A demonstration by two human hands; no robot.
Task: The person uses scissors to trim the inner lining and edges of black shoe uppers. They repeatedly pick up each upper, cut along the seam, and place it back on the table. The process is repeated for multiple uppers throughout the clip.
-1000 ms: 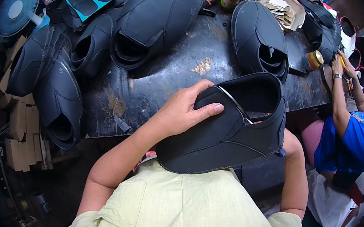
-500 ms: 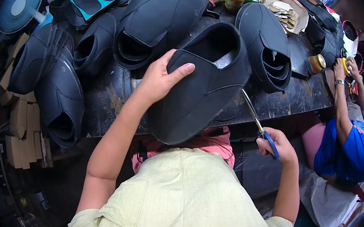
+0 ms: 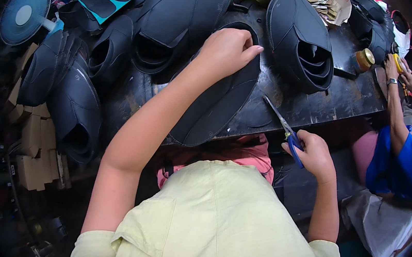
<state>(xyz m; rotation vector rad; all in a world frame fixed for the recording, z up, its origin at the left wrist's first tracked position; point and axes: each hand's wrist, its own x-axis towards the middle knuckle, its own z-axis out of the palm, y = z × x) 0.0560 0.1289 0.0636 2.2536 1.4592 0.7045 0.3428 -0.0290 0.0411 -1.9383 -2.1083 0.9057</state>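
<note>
A black stitched shoe upper [image 3: 212, 106] lies at the table's front edge, its toe toward me and its collar at the far end. My left hand [image 3: 226, 53] is over the collar opening, fingers curled and thumb pointing right; whatever its fingers hold is hidden beneath it. At the right, my right hand [image 3: 315, 154] grips blue-handled scissors [image 3: 289, 130], thumb and fingers around the handles. The blades point up and left toward the upper, without touching it. More black uppers stand nested at the far left [image 3: 182, 11] and the right [image 3: 300, 42].
The dark worktable [image 3: 347, 103] carries further uppers [image 3: 76, 106] at left, jars [image 3: 363, 61] and a box of small pieces [image 3: 343, 11]. A blue fan [image 3: 23, 15] stands left, above stacked cardboard [image 3: 37, 143]. At right, a person in blue [image 3: 402, 159] works with a yellow item.
The upper has gone from being held up in my left hand to lying lower on the table. My left hand has moved up and right, over the collar. The scissors shifted slightly left.
</note>
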